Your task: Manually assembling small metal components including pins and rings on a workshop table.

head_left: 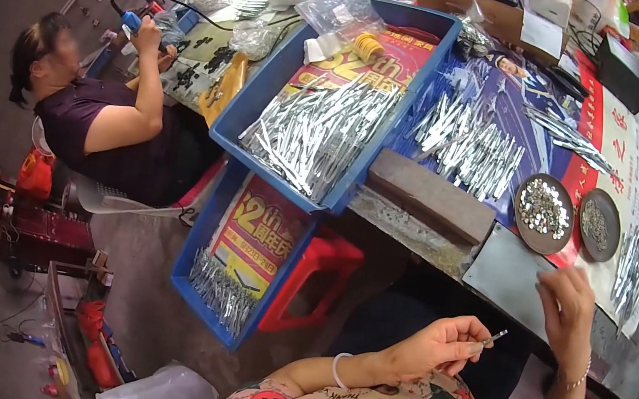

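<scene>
We pinch a small metal pin (494, 338) between the fingertips of our left hand (443, 347), low in front of the table (510, 274) edge. Our right hand (569, 313) hovers just beside it, fingers loosely curled, holding nothing we can see. The grip is only on the pin's tail, so it could slip and drop to the floor. A careless reach could also knock the round dish of small metal pieces (544, 213) near the table edge.

Shiny metal pin (494, 338), glossy blue plastic tray (242, 115), matt grey metal plate (506, 273), rough wooden block (430, 197)
</scene>
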### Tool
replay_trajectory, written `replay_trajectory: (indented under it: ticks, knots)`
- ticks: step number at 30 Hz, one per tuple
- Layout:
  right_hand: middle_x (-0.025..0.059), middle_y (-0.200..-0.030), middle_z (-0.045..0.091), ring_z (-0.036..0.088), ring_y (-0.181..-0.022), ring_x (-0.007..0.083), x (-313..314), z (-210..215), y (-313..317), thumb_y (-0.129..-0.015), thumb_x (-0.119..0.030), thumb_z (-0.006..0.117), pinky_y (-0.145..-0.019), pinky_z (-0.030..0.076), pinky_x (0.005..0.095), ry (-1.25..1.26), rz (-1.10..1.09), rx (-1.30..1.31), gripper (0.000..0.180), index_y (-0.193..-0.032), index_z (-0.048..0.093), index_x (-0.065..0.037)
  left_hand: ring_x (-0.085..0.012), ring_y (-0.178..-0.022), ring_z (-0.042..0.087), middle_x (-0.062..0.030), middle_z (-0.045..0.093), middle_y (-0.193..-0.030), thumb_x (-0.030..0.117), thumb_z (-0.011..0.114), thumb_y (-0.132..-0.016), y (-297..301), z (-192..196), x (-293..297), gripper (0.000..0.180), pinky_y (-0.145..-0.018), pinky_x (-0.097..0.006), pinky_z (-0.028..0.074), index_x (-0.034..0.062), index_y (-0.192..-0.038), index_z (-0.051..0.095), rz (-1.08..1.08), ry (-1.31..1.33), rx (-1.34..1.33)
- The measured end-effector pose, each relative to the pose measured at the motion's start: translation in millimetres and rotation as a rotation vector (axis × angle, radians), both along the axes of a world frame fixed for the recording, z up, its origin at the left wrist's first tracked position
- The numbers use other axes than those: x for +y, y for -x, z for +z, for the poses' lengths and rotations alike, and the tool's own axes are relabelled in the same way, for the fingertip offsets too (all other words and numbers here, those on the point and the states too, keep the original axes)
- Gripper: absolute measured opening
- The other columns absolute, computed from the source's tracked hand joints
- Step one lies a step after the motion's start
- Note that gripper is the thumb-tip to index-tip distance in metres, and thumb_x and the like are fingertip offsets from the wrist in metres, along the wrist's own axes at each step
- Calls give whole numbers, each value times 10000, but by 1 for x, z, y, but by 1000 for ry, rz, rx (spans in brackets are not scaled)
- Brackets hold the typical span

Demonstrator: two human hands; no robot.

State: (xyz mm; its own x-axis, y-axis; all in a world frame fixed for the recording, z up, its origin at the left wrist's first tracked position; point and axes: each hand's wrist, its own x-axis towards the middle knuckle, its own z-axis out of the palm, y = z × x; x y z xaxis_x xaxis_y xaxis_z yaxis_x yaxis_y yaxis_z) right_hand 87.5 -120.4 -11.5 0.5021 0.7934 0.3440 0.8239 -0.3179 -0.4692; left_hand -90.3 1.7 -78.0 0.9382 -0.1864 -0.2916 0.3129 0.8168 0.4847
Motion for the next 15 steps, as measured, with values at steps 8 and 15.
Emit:
replay_trajectory:
  ticks: [8,15]
  knots:
    - [83,-707,587,558,-656,180,-33,-18,55,-679,76,626,-607,430,266,-267,-98,679,124,-786,620,14,-47,-555,469,-21,547,-835,107,550,-911,-9,8,1,148,-471,-154,351,43,-1042,527,91,-68,45]
    - [68,-777,583,551,-717,153,-37,-30,78,-677,113,606,-644,428,242,-417,-87,833,146,-785,600,14,-50,-600,476,-11,552,-843,94,547,-911,-7,10,-14,117,-515,-162,369,45,-1016,538,179,-217,22]
